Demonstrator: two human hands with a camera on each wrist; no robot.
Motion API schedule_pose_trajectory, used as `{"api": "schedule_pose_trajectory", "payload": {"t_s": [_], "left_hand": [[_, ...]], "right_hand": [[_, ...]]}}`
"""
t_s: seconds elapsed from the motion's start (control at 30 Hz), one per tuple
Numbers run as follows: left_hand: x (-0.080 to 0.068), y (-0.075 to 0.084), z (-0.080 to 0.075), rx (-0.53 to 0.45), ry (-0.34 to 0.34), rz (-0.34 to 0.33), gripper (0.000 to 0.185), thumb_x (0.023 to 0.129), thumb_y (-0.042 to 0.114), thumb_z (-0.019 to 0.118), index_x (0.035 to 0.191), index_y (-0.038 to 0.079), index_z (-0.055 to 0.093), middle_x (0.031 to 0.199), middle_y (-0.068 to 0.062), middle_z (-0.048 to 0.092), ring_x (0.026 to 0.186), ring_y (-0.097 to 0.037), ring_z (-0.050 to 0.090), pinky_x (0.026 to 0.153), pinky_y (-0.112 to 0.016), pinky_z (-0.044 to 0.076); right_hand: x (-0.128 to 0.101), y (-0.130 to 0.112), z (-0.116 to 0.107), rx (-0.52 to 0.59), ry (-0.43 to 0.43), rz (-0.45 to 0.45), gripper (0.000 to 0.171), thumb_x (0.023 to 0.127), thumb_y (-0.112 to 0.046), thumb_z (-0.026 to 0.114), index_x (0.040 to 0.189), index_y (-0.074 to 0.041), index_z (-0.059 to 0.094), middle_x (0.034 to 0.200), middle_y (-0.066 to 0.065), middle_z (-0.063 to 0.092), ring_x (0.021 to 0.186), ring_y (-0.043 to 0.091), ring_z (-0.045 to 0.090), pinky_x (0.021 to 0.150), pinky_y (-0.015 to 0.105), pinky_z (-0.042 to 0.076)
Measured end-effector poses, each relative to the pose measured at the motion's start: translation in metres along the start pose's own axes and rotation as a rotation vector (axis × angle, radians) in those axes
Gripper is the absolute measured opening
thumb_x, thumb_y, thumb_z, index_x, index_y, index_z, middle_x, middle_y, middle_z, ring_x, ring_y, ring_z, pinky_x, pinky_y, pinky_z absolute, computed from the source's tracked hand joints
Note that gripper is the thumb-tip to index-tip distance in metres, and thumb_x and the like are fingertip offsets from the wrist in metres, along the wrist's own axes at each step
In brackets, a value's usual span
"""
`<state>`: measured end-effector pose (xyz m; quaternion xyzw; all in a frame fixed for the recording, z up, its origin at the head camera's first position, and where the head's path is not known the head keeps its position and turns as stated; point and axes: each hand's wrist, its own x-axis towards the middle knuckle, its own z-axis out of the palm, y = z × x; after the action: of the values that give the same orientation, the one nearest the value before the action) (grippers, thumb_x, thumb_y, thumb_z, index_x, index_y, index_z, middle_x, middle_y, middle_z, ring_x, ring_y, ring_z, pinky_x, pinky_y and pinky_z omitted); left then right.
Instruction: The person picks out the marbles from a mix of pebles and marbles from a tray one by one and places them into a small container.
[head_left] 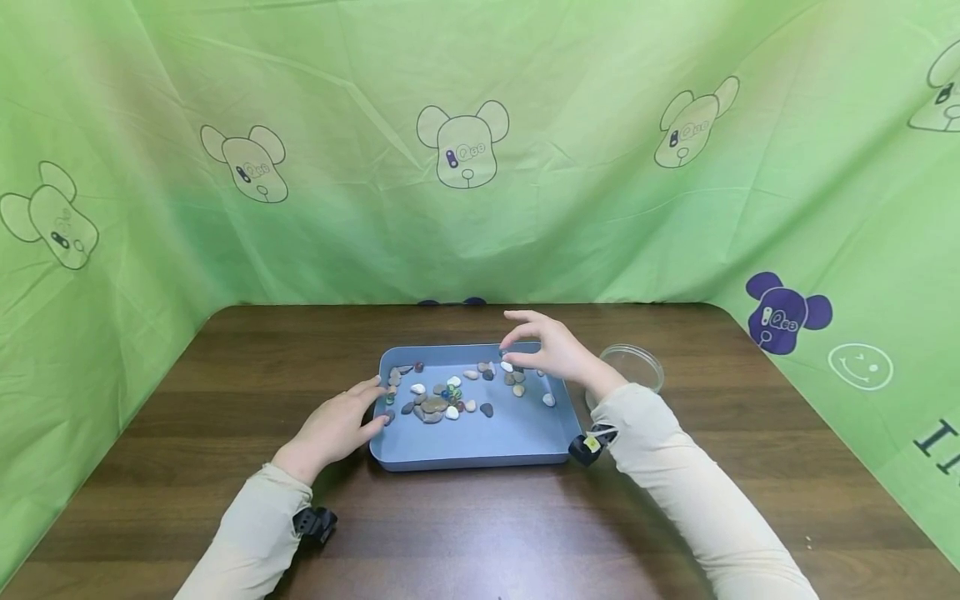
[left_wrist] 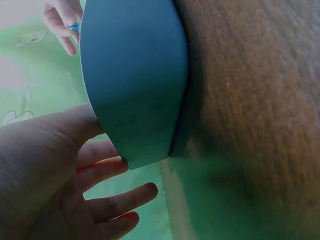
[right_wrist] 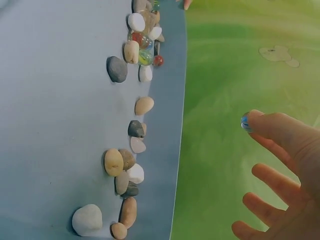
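Note:
In the head view, my right hand (head_left: pixel 553 348) is raised over the back right part of a blue tray (head_left: pixel 480 454). Its thumb and index finger pinch a clear and blue glass marble (right_wrist: pixel 245 122), while the other fingers are spread apart. My left hand (head_left: pixel 335 425) rests at the tray's left rim with its fingers loosely extended; the tray wall hides the thumb tip in the left wrist view. Inside the tray lie several pebbles (head_left: pixel 433 405), white, tan and grey. Mixed among them are several glass marbles (right_wrist: pixel 145 57), some green and some red.
A round clear container (head_left: pixel 632 367) stands right of the tray, partly behind my right forearm. The tray sits on a brown wooden table (head_left: pixel 480 525). A green cloth (head_left: pixel 465 233) printed with bear heads hangs behind and along both sides.

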<state>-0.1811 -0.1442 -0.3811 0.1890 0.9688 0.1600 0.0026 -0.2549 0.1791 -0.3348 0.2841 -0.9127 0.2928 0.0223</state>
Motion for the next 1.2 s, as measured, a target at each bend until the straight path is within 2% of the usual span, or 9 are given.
{"api": "schedule_pose_trajectory", "payload": {"t_s": [0.37,0.6,1.2], "left_hand": [[-0.002,0.002,0.000,-0.012,0.003,0.001,0.045,0.090,0.026,0.058,0.129,0.003,0.054,0.144,-0.017,0.043,0.125,-0.035,0.050,0.099,-0.049,0.044],[-0.002,0.001,0.001,-0.032,0.000,-0.001,0.045,0.090,0.027,0.058,0.129,0.004,0.054,0.145,-0.017,0.042,0.127,-0.035,0.048,0.100,-0.049,0.044],[0.000,-0.001,0.000,-0.026,0.000,-0.001,0.045,0.090,0.026,0.059,0.129,0.004,0.054,0.145,-0.017,0.042,0.128,-0.035,0.048,0.101,-0.049,0.043]], "right_hand": [[-0.007,0.007,-0.002,-0.031,0.042,-0.017,0.013,0.082,-0.016,0.069,0.094,-0.013,0.071,0.142,0.017,0.045,0.129,0.040,0.042,0.103,0.056,0.037],[-0.013,0.008,-0.006,0.000,0.047,0.001,0.015,0.082,-0.017,0.069,0.097,-0.013,0.071,0.143,0.016,0.043,0.130,0.039,0.042,0.101,0.055,0.040],[-0.026,0.016,-0.017,-0.007,0.124,0.011,0.013,0.080,-0.014,0.072,0.093,-0.012,0.072,0.140,0.015,0.048,0.130,0.038,0.042,0.106,0.054,0.034]]}}
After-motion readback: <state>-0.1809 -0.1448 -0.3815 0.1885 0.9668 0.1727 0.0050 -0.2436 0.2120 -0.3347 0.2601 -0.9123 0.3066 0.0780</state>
